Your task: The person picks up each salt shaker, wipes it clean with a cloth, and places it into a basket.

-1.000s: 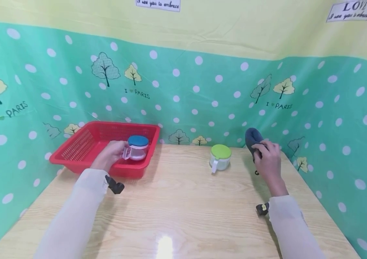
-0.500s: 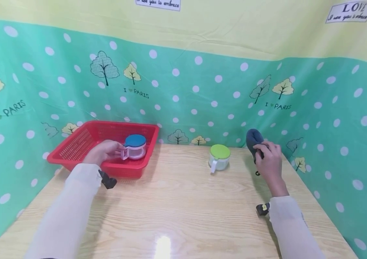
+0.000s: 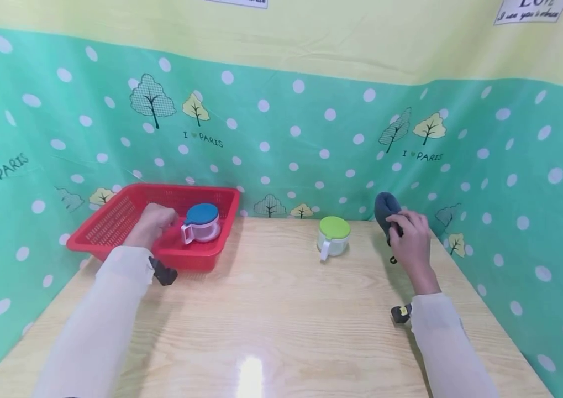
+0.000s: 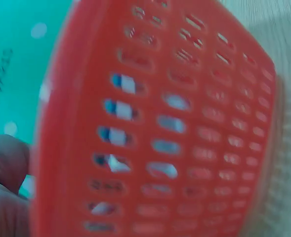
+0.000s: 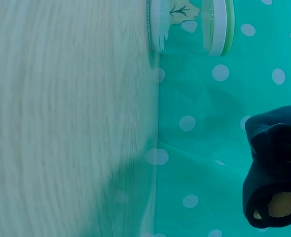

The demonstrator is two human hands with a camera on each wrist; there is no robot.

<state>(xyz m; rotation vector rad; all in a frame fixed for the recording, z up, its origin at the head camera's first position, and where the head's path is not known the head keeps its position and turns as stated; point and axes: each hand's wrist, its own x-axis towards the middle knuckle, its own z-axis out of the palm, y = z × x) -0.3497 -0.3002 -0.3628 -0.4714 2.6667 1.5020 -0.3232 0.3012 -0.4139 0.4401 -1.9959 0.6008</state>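
Inside the red basket (image 3: 179, 260), near its right wall, stood the blue-lidded jar (image 3: 203, 223), upright, its clear handle turned toward the basket's near side; over the middle of the basket we had our left hand (image 3: 154, 220), apart from the jar, its fingers loosely bent and gripping nothing; from the left wrist the basket's slotted wall looked blurred, the jar's blue and white showing through it, and we could not tell whether the hand touched the rim. Well to the right of the basket we pinched the dark blue item (image 3: 385, 211) between the thumb and fingers of our right hand (image 3: 412, 235); it looked soft and folded, and we held it above the table (image 3: 301, 320); a small dark ring (image 3: 393, 260) showed beneath it, though we could not tell whether the two were joined. Between the basket and that item, well apart from the basket, a green-lidded jar (image 3: 333, 235) stood upright, its handle facing our side; behind the basket hung a dotted green cloth (image 3: 271, 138) printed with trees; on the basket's near side lay our left white sleeve (image 3: 89, 320).
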